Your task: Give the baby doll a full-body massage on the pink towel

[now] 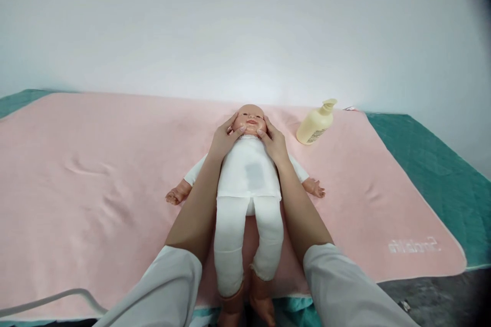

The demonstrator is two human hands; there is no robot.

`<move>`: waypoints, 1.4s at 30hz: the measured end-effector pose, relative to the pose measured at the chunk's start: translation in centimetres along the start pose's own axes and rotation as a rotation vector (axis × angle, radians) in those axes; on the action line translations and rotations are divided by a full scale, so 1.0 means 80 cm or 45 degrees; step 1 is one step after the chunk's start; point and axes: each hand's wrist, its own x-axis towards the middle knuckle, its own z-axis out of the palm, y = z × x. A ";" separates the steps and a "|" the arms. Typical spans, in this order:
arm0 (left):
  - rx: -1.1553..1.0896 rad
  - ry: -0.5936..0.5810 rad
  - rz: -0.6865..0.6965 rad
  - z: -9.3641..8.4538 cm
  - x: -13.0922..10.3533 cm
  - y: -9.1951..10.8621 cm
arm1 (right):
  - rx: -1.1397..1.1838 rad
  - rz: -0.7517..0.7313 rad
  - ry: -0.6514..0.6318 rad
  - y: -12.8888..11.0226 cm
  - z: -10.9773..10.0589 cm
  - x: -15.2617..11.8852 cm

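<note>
A baby doll (249,168) in a white top and white leggings lies on its back, its head away from me. My left hand (225,139) cups one side of the doll's head, the thumb resting by the chin. On the other side my right hand (274,141) mirrors it, thumb also near the chin and fingers along the cheek. Together they hold the head between them. The doll's arms spread out to both sides, partly behind my forearms. Its bare feet reach the near edge of the bed.
A pale yellow pump bottle (315,123) lies tilted to the right of the doll's head. Beneath everything spreads a pink mat (115,163) over a green cover (433,173). A white wall (245,25) rises behind. A grey curved tube (72,294) is at lower left.
</note>
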 end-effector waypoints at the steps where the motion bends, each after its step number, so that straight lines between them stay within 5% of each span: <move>1: 0.009 -0.016 0.016 -0.001 0.000 -0.001 | -0.003 -0.013 -0.006 0.001 -0.001 0.000; 18: 0.201 -0.060 0.062 -0.004 -0.002 0.003 | -0.108 -0.027 -0.119 -0.003 -0.016 -0.003; 28: 0.068 -0.004 0.034 0.009 -0.003 0.009 | -0.218 0.002 0.106 -0.011 0.011 -0.006; 42: 0.105 0.075 -0.010 0.012 -0.007 0.019 | -0.213 0.040 0.086 -0.016 0.009 -0.008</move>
